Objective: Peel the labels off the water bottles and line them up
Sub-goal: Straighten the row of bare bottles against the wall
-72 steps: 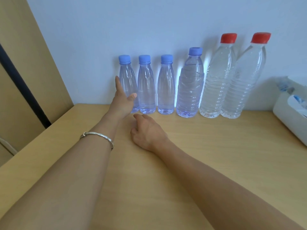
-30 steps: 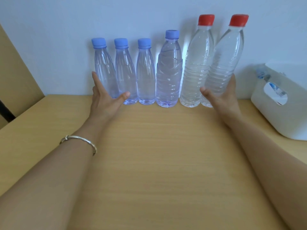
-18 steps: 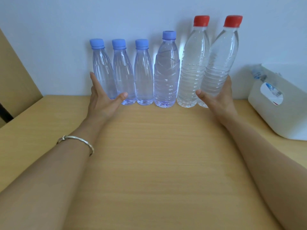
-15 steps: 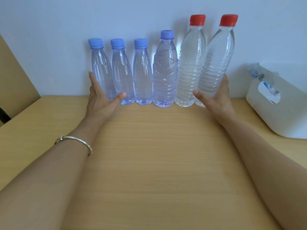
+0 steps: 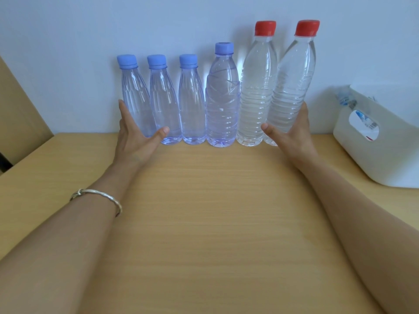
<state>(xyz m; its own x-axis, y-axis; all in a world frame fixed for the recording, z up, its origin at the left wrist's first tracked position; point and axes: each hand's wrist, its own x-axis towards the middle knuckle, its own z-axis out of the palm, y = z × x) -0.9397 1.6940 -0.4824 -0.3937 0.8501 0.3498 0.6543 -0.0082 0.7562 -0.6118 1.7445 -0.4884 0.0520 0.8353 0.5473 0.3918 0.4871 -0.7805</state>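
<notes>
1. Your wooden table (image 5: pixel 204 223) carries everything, and most of it lies bare in front of you.
2. A white bin (image 5: pixel 385 159) sits at your right, near the row but apart from it. Something printed shows through its handle hole; it may be peeled labels, but you cannot tell.
3. Six bottles stand upright in one row against the wall, side by side: two tall red-capped bottles (image 5: pixel 258 91), one mid-height ribbed bottle (image 5: pixel 223 98) and three small blue-capped bottles (image 5: pixel 191 103). None shows a label, so the peeling looks done and the line-up looks all but finished.
4. Your right hand (image 5: pixel 292 134) presses flat against the outer side of the rightmost bottle, fingers straight and together, thumb spread, gripping nothing.
5. Your left hand (image 5: pixel 136 137) mirrors it at the leftmost bottle, palm open, clamped on nothing.
6. One bracelet (image 5: pixel 99 197) circles your left wrist.
7. What is left appears to be only a final squeeze to close any gaps.
</notes>
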